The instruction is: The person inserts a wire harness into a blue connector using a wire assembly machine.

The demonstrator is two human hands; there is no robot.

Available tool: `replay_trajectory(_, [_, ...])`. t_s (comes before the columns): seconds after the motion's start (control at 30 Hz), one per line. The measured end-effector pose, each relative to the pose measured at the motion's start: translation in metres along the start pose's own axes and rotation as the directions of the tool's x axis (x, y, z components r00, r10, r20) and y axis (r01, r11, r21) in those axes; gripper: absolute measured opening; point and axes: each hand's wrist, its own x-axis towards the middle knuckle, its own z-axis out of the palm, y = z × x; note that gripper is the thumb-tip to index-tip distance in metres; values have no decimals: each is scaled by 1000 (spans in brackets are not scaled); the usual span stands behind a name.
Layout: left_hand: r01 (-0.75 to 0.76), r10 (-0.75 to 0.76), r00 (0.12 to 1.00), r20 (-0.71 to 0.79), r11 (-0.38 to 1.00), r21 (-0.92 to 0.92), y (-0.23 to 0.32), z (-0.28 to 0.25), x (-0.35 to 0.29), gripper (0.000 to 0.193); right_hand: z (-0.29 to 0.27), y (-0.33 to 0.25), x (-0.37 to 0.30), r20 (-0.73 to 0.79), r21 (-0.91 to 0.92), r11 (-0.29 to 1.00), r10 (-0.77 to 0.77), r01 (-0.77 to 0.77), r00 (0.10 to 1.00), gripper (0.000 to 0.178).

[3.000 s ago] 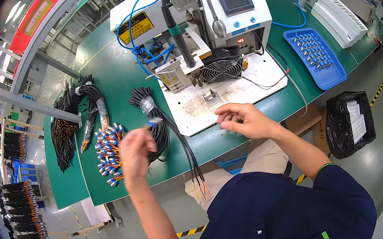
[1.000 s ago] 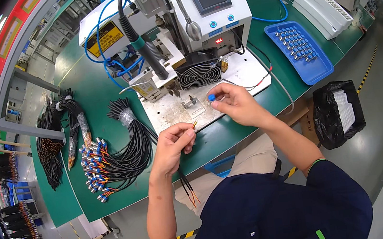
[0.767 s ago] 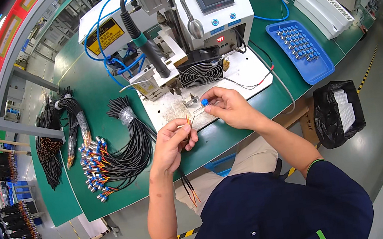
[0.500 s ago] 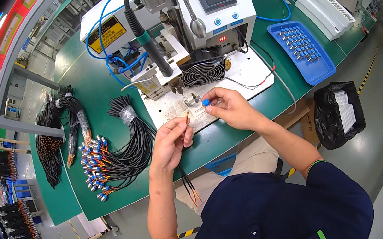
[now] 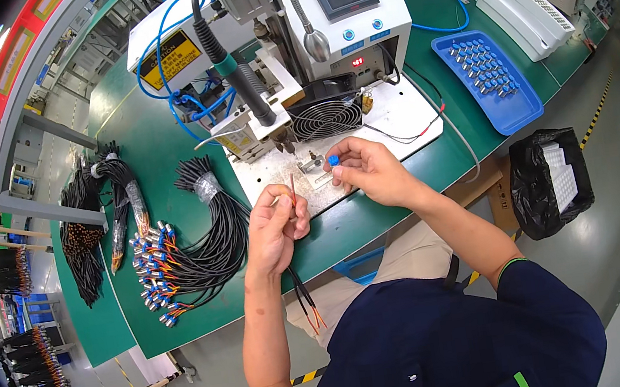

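My left hand (image 5: 272, 234) is closed around a thin cable, with its reddish-orange wire end (image 5: 293, 186) standing up between thumb and forefinger. Below that hand hang several black cables (image 5: 301, 292) with orange and red stripped ends. Between the thumb and fingers of my right hand (image 5: 374, 173) is a small connector with a blue end (image 5: 334, 160); the fingers hide most of its body. Both hands are apart from each other, over the front of the white base plate (image 5: 252, 184). Just beyond them stand a small metal fixture (image 5: 312, 164) and the soldering machine's head (image 5: 259, 102).
Left of the machine lie a bundle of black cables (image 5: 215, 245) with connectors fitted and further bundles (image 5: 82, 243). At right is a blue tray (image 5: 523, 114) with several connectors. A black-lined bin (image 5: 533, 195) stands by the table's right edge. A fan (image 5: 327, 118) faces the hands.
The wire end in my left hand has turned more upright. My right hand has shifted slightly upward with the connector. The view has moved a little.
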Motion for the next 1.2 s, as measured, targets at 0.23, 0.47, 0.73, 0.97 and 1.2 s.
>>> replay_trajectory(0.23, [-217,263,960,-98,915,340,-13,-22,12,15,-1,4,11,38,73,997,21,-24,999,27])
replay_trajectory(0.47, [-119,349,895,-278,788,605,-7,-20,25,22,1,6,20,65,190,981,17,-29,998,28])
replay_trajectory(0.73, [-144,313,906,-286,862,486,-4,-18,39,21,6,4,29,61,157,983,83,-92,995,28])
replay_trajectory(0.97, [-163,394,885,-247,760,629,-6,-24,45,18,5,2,33,112,245,963,89,-114,990,27])
replay_trajectory(1.2, [-169,405,884,-233,742,649,-8,-25,51,17,8,0,37,77,153,982,95,-106,992,21])
